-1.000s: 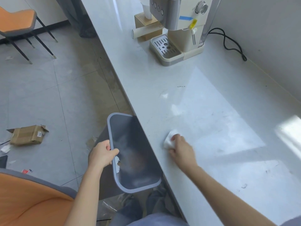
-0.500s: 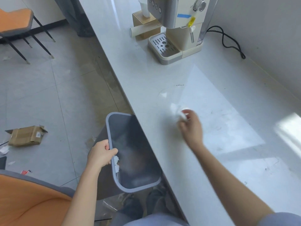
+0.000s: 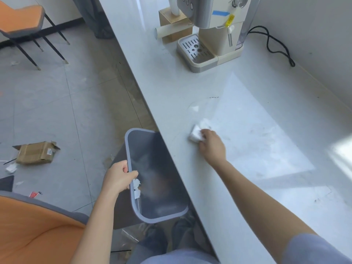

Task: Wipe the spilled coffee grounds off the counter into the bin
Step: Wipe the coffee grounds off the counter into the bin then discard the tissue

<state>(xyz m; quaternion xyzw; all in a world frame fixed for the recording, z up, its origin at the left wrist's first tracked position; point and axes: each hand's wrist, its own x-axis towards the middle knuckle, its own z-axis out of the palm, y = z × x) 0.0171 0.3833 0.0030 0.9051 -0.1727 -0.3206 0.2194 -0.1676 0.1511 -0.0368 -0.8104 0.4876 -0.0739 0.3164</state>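
The coffee machine [image 3: 209,25] was cut off above; right hand [image 3: 212,146] pinched a tissue [image 3: 195,134] on the glossy table [image 3: 171,82]; left hand [image 3: 118,178] gripped the bin [image 3: 152,149] rim.

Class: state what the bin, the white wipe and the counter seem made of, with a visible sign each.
Bin: likely plastic, matte grey, thin moulded rim. White wipe: probably tissue paper, crumpled. Counter: stone-like or laminate, glossy, mirroring bright light.

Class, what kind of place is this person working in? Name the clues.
Probably an office pantry or break room: an espresso machine on a long counter, an orange chair on tiled floor.
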